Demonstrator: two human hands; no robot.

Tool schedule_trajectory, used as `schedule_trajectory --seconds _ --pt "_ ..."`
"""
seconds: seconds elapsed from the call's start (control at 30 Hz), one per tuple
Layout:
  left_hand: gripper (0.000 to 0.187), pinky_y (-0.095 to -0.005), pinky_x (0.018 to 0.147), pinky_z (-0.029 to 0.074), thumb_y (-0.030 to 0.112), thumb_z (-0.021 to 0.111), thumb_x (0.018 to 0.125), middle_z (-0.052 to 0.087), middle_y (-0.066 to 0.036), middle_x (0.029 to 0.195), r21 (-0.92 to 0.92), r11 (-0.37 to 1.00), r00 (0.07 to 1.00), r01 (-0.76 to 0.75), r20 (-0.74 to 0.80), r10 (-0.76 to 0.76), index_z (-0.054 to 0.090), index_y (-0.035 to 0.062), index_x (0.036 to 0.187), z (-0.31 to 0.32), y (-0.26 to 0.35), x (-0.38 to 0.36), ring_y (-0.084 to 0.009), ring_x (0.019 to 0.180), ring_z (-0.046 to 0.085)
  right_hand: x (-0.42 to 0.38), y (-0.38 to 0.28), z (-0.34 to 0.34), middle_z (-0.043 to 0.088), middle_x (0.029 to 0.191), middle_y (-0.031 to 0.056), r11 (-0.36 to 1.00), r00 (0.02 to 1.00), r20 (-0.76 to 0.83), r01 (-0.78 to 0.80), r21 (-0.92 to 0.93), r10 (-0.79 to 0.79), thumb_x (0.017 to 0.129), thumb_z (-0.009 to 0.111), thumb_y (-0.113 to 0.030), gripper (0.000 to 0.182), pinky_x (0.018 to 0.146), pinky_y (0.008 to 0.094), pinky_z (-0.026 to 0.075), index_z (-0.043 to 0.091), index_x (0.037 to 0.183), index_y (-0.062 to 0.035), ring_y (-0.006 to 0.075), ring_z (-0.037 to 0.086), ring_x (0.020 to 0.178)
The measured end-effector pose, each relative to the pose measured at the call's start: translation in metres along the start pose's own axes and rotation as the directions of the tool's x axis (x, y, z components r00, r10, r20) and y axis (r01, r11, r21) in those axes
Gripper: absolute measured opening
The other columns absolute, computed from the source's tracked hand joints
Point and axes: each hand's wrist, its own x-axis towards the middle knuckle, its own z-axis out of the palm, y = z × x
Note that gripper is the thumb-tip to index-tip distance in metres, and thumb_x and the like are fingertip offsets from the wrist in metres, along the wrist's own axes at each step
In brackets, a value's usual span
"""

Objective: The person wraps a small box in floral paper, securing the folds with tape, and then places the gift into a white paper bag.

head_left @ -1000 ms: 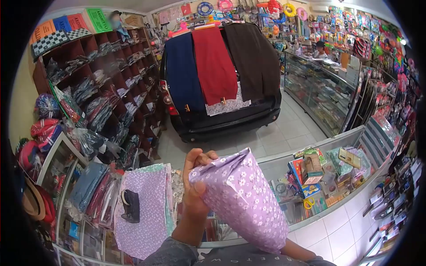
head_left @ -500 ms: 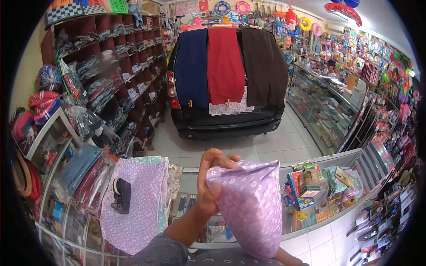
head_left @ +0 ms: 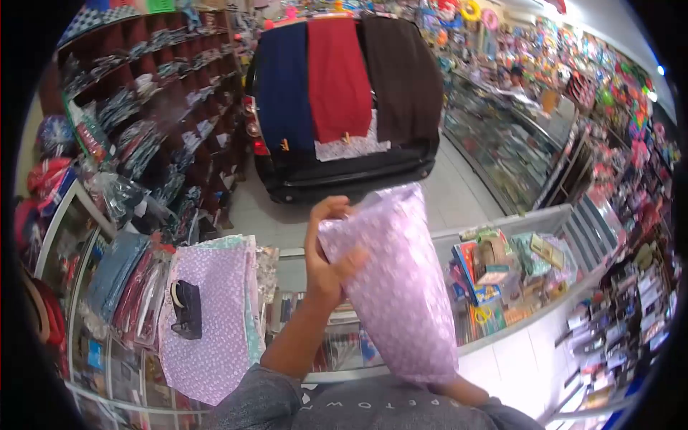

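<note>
head: parcel (head_left: 401,294) against left fingers (head_left: 328,208)

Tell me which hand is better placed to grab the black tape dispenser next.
Probably your left hand: the tape dispenser lies on your left, on the purple paper. Your right forearm comes from the other side, the right hand hidden by the parcel.

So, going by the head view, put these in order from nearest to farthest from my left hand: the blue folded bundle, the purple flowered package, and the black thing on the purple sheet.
1. Purple flowered package: in your left hand.
2. Black thing: to the left, on the purple sheet.
3. Blue folded bundle: farther left, past the sheet.
</note>
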Motion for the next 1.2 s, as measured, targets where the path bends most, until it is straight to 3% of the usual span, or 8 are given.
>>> schedule_trajectory --seconds 0.2,0.4,0.47,0.53,0.6,0.77,1.03,1.2 --pt "0.065 -0.0309 0.097 0.048 0.012 0.081 0.082 0.057 -0.007 0.117 -0.027 0.998 0.966 0.054 -0.252 -0.059 0.052 0.0035 0.139 -0.031 -0.003 0.023 -0.0155 0.106 0.058 -0.051 -0.028 0.007 0.057 0.141 0.0265 0.991 0.991 -0.021 -0.130 0.022 0.130 0.095 0.068 -0.023 0.054 0.111 0.0481 0.043 0.056 0.145 -0.0091 0.0431 0.055 0.131" --pt "0.071 -0.0406 0.105 0.046 0.024 0.088 0.074 0.059 -0.009 0.112 0.301 0.888 0.911 -0.347 -0.116 0.395 0.053 0.0017 0.132 -0.047 0.028 0.025 -0.0270 0.117 0.061 -0.042 -0.045 -0.066 0.068 0.125 0.0230 0.926 0.893 0.439 -0.244 0.288 0.099 0.097 0.071 -0.028 0.051 0.099 0.0421 0.052 0.058 0.142 -0.0077 0.0354 0.067 0.116" --pt "0.072 -0.0421 0.105 0.046 0.027 0.090 0.071 0.060 -0.010 0.110 0.313 0.871 0.906 -0.380 -0.066 0.419 0.054 0.0017 0.128 -0.051 0.032 0.025 -0.0307 0.119 0.061 -0.034 -0.057 -0.097 0.076 0.093 0.0165 0.934 0.597 0.790 -0.346 0.094 0.141 0.100 0.068 -0.026 0.038 0.081 0.0361 0.057 0.067 0.130 -0.0031 0.0270 0.075 0.088" --pt "0.074 -0.0427 0.102 0.048 0.025 0.092 0.068 0.062 -0.012 0.113 0.294 0.852 0.901 -0.433 0.168 0.400 0.053 0.0012 0.126 -0.048 0.036 0.022 -0.0311 0.116 0.062 -0.046 -0.048 -0.096 0.076 0.083 0.0124 0.891 0.706 0.700 -0.381 0.247 0.107 0.096 0.072 -0.020 0.035 0.074 0.0330 0.057 0.070 0.126 -0.0018 0.0240 0.075 0.077" --pt "0.075 -0.0436 0.100 0.050 0.022 0.094 0.062 0.067 -0.013 0.111 0.276 0.855 0.895 -0.439 0.214 0.391 0.057 0.0018 0.124 -0.042 0.038 0.020 -0.0325 0.115 0.064 -0.030 -0.076 -0.118 0.076 0.083 0.0108 0.907 0.980 0.160 -0.174 0.383 0.120 0.095 0.076 -0.022 0.039 0.077 0.0334 0.057 0.070 0.128 -0.0036 0.0220 0.075 0.078" --pt "0.070 -0.0459 0.093 0.053 0.018 0.095 0.054 0.073 -0.010 0.100 0.217 0.868 0.821 -0.447 0.486 0.301 0.066 0.0071 0.117 -0.027 0.035 0.017 -0.0363 0.112 0.066 0.004 -0.099 -0.109 0.046 0.151 0.0224 0.881 0.807 -0.576 0.173 0.440 0.130 0.068 0.097 -0.024 0.100 0.100 0.0469 0.055 0.047 0.154 -0.0118 0.0305 0.057 0.129" --pt "0.056 -0.0449 0.091 0.053 0.023 0.094 0.058 0.072 -0.011 0.100 0.242 0.883 0.778 -0.402 0.599 0.190 0.070 0.0067 0.106 -0.019 0.035 0.018 -0.0352 0.107 0.067 0.027 -0.111 -0.102 0.043 0.151 0.0220 0.923 0.833 -0.552 0.183 0.337 0.036 0.076 0.091 -0.010 0.054 0.100 0.0439 0.057 0.072 0.126 -0.0061 0.0382 0.057 0.132" --pt "0.042 -0.0451 0.089 0.053 0.034 0.089 0.068 0.071 -0.011 0.097 0.209 0.883 0.736 -0.421 0.647 0.198 0.070 0.0066 0.093 -0.025 0.026 0.022 -0.0352 0.103 0.067 0.023 -0.104 -0.093 0.045 0.147 0.0234 0.903 0.836 -0.547 0.204 0.378 0.041 0.068 0.096 -0.005 0.060 0.107 0.0474 0.047 0.070 0.122 -0.0052 0.0374 0.052 0.134"
